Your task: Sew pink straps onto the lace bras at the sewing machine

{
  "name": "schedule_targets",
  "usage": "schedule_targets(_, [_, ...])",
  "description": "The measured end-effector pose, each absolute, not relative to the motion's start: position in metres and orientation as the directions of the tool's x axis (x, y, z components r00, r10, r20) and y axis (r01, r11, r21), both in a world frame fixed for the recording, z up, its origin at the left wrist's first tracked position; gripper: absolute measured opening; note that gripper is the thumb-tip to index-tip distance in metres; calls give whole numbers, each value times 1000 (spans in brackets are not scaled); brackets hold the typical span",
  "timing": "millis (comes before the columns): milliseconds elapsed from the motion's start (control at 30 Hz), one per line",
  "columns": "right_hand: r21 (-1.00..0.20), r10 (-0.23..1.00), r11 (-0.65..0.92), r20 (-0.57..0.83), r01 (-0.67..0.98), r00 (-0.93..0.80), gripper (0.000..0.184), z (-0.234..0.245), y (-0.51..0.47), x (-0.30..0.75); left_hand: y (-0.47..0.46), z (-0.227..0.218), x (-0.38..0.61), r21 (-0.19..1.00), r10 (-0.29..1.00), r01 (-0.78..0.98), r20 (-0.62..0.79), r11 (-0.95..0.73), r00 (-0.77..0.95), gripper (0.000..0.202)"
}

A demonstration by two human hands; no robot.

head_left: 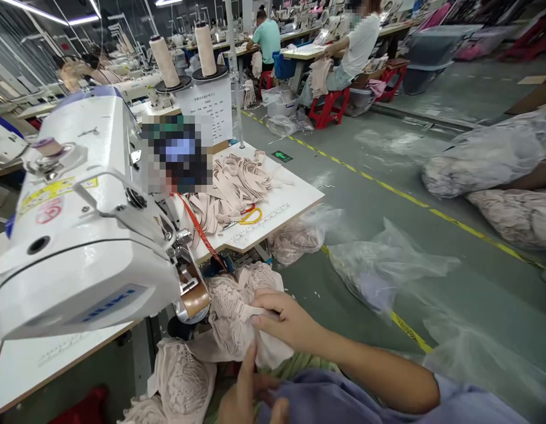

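Note:
A beige lace bra (231,315) with gathered, textured cups hangs beside the sewing machine's needle end. My right hand (281,318) is closed on its edge, pinching the fabric between thumb and fingers. Lower down, my left hand (248,391) is just below the bra, its index finger stretched upward and its thumb apart; nothing shows between them. Another beige lace cup (182,377) hangs at the lower left, joined by a strip of cloth. The white sewing machine (87,235) fills the left side, and the needle area is partly hidden.
Cut beige strips (237,182) lie piled on the white table (294,191), with yellow-handled scissors (251,215) beside them. Thread cones (206,50) stand behind. Clear plastic bags (379,265) lie on the floor, and stuffed bags (489,159) are at right. Co-workers (267,38) sit farther back.

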State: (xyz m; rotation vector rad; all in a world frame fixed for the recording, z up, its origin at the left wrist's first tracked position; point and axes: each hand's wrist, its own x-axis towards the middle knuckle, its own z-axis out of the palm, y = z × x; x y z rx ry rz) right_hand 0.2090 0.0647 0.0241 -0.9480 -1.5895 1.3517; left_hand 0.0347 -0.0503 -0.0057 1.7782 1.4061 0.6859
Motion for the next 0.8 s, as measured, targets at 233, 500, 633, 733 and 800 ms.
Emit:
schedule_targets(233, [-983,888,178,143,40,-437,15,28,60,211,-24,36,4,700,968,672,224,-240,113,32])
schedule_targets(500, [-812,731,556,377,178,-569,12,35,59,211,17,59,6,523,832,650,292,-551,471,29])
schedule_targets(633, [-536,591,791,544,295,-595,11,33,58,214,16,49,1,466,750,590,465,-660,471,13])
schedule_targets(733, [-361,486,874,630,326,-606,14,31,55,215,9,41,-3,301,616,573,608,-762,500,20])
schedule_targets(800, [-328,460,888,668,323,-585,14,31,54,214,5,38,-4,247,573,572,647,-782,503,21])
